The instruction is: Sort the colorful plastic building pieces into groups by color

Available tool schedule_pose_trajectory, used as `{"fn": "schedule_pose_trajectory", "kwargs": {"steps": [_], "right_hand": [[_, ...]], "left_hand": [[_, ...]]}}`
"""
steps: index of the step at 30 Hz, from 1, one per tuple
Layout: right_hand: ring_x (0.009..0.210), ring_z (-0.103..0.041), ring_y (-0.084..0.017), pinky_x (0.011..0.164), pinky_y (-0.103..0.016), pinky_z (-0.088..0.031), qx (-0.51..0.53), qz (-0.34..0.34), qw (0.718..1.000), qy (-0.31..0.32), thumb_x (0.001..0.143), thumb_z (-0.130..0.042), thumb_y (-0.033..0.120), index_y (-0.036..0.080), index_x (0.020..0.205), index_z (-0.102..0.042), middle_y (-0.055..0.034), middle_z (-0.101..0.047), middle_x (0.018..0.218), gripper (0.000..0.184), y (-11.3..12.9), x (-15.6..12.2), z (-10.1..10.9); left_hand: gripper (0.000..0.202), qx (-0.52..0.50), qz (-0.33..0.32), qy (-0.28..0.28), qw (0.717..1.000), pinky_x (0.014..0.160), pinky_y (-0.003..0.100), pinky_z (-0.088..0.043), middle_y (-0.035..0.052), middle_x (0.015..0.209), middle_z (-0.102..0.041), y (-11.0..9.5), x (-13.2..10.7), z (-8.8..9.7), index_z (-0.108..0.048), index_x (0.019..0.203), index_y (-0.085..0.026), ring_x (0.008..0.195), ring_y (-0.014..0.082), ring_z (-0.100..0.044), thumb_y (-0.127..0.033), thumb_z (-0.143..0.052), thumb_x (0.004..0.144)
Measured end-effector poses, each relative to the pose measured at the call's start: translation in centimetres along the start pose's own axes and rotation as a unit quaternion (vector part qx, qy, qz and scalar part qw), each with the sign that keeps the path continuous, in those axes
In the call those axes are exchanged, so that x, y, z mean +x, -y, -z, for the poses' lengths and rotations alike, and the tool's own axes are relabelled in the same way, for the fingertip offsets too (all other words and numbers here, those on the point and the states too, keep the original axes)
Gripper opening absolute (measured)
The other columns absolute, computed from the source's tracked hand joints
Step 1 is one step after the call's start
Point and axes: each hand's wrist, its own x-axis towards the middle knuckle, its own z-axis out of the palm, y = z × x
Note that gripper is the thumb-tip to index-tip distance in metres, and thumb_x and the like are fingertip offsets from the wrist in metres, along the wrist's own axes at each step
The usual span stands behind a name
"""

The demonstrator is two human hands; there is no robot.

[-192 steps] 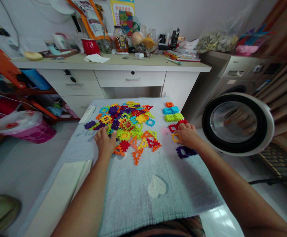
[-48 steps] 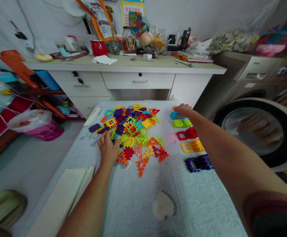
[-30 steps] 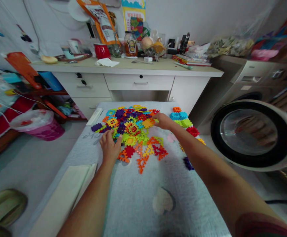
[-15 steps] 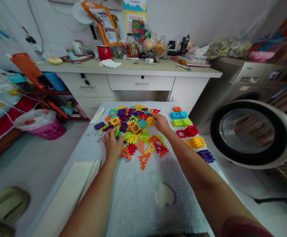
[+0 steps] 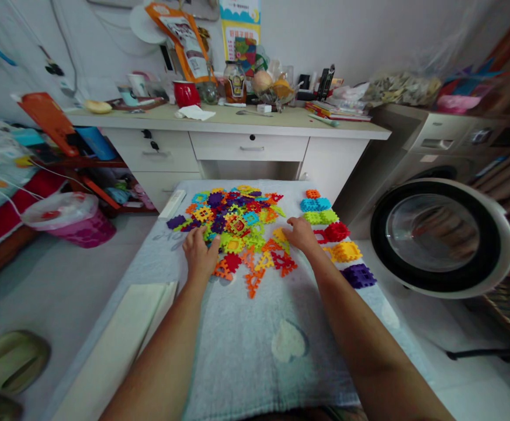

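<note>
A heap of colourful plastic interlocking tiles [image 5: 232,222] lies on a pale blue towel [image 5: 246,316]. My left hand [image 5: 200,257] rests on the heap's near left edge, fingers lying loosely over the tiles, holding nothing. My right hand [image 5: 301,234] is at the heap's right edge, fingers closed on a yellow tile [image 5: 280,235]. To its right runs a column of sorted stacks: orange [image 5: 312,193], blue [image 5: 316,204], green [image 5: 322,217], red [image 5: 334,231], yellow [image 5: 346,252] and purple [image 5: 358,275].
A cluttered white desk [image 5: 246,146] stands behind the towel. A washing machine with its round door [image 5: 441,234] swung open is close on the right. A pink bin [image 5: 68,225] stands left, and a cream folded pad [image 5: 118,339] lies along the towel's left edge.
My right hand went from the far stacks into the heap, then drew back to the heap's right edge with a yellow tile. My left hand stayed put.
</note>
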Motion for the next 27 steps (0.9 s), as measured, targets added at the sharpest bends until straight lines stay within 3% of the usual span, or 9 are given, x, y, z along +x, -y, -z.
{"fn": "schedule_pose_trajectory", "kwargs": {"steps": [5,12,16,21,27], "right_hand": [[0.104,-0.069,-0.027,0.085,-0.031,-0.051,-0.055,0.003,0.996,0.067,0.089,-0.061,0.052,0.014,0.118,-0.072,-0.0193,-0.071,0.117,0.049,1.7,0.4,0.3],[0.101,-0.068,-0.025,0.083,-0.028,-0.051,-0.059,0.012,0.993,0.097,0.087,-0.063,0.041,0.014,0.118,-0.072,-0.0174,-0.069,0.119,0.042,2.3,0.3,1.4],[0.109,-0.063,-0.024,0.094,-0.031,-0.048,-0.034,0.065,0.995,0.067,0.082,-0.070,0.031,0.015,0.132,-0.064,-0.0151,-0.064,0.124,0.052,-0.7,-0.6,4.0],[0.117,-0.055,-0.029,0.101,-0.040,-0.042,-0.071,0.152,0.984,0.052,0.079,-0.073,0.026,0.024,0.131,-0.065,-0.0121,-0.059,0.131,0.053,-6.2,-3.2,7.2],[0.117,-0.051,-0.034,0.095,-0.046,-0.038,-0.140,0.174,0.971,0.083,0.077,-0.072,0.026,0.029,0.130,-0.067,-0.0110,-0.062,0.129,0.053,-9.4,-6.6,7.8]], "left_hand": [[0.046,0.001,0.002,0.002,1.000,0.118,0.053,-0.029,0.0185,0.138,-0.051,-0.1,0.1,0.1,-0.057,0.127,-0.018,0.138,0.0319,-0.043,-0.041,-0.055,0.087],[0.045,-0.005,0.001,0.001,1.000,0.118,0.053,-0.029,0.0173,0.137,-0.052,-0.2,0.1,0.1,-0.057,0.126,-0.019,0.138,0.0315,-0.044,-0.039,-0.058,0.086],[0.046,-0.003,0.003,0.005,1.000,0.119,0.052,-0.029,0.0183,0.138,-0.052,-0.2,0.1,0.1,-0.057,0.126,-0.018,0.139,0.0317,-0.043,-0.041,-0.057,0.087],[0.048,0.001,-0.001,0.004,1.000,0.118,0.053,-0.029,0.0194,0.139,-0.051,0.0,0.1,0.1,-0.057,0.128,-0.016,0.138,0.0326,-0.043,-0.041,-0.057,0.087],[0.049,0.008,-0.007,-0.002,1.000,0.117,0.052,-0.030,0.0190,0.137,-0.053,0.6,0.3,-0.4,-0.058,0.127,-0.016,0.137,0.0335,-0.044,-0.044,-0.058,0.086]]}}
